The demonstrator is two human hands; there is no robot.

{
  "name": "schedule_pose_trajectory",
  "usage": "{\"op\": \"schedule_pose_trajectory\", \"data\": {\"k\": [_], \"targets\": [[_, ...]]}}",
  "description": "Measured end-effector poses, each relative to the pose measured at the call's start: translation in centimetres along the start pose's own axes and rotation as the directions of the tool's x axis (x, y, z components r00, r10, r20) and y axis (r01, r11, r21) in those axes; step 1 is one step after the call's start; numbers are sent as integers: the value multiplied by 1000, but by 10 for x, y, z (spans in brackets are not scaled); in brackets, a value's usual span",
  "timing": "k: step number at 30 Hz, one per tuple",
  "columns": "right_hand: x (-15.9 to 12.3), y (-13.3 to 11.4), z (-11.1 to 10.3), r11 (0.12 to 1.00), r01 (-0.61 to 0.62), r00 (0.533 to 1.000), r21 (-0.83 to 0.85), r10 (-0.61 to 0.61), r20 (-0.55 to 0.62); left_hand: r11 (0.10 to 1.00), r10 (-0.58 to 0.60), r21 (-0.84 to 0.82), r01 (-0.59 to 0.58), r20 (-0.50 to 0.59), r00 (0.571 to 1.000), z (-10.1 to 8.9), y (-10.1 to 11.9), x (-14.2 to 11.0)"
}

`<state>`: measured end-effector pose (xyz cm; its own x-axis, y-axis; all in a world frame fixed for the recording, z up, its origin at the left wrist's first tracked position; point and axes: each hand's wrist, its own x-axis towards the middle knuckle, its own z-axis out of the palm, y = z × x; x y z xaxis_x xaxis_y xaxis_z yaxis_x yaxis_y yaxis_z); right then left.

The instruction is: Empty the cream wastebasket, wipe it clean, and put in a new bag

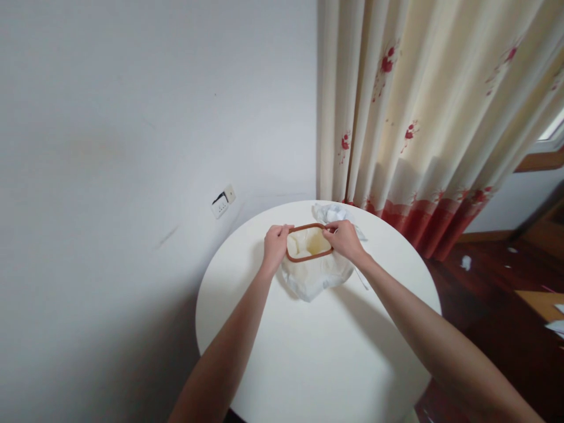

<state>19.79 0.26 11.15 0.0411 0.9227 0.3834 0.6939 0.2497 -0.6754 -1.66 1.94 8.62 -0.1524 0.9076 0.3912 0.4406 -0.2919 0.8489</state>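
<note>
A small cream trash bin (317, 241) with a brown rounded-rectangular rim (309, 258) stands on the white round table. A translucent white plastic bag (312, 284) lines it and hangs loosely over the outside, spreading toward me. My left hand (275, 244) grips the rim at its left end, thumb on top. At the far right corner, my right hand (345, 238) pinches the rim with its fingers closed. The bag hides most of the bin's outer wall.
Behind the bin, a crumpled clear plastic bag (331, 212) lies near the far edge of the table (304, 352). A wall with a socket (220, 206) is close on the left. Curtains (396, 176) hang behind; white scraps (466, 262) lie on the dark floor.
</note>
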Motion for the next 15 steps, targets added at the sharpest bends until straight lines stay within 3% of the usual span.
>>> {"op": "schedule_pose_trajectory", "data": {"k": [6, 15], "targets": [[0, -1, 5, 1000, -16, 999, 1, 16, -28, 968, -104, -238, 79, -94, 990, 14, -3, 4], [-7, 1, 9, 999, -27, 999, -25, 26, -26, 971, -95, -221, 92, -3, 995, 4, -11, 1]]}}
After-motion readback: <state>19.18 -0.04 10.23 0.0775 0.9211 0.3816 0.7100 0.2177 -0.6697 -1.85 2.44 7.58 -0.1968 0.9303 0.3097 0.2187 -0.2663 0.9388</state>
